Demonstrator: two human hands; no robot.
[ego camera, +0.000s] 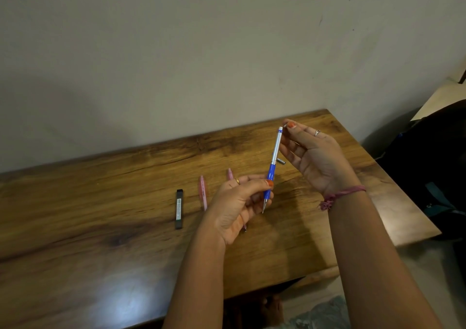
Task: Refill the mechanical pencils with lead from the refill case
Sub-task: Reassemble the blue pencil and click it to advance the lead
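table: wood (100, 215)
on it: black refill case (179, 209), two pink pencils (202, 193) (230, 174), small silver cap (281, 161)

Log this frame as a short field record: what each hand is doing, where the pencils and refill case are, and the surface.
left hand: grips the blue grip of the blue-and-silver pencil, tip pointing down
right hand: fingertips at the pencil's white top end; whether it pinches a lead cannot be told
refill case: black, lying flat on the table, left of both hands, untouched
pink pencils: one lying beside the case, another partly hidden behind the left hand
small silver cap: on the table behind the held pencil
surface: wooden table against a wall
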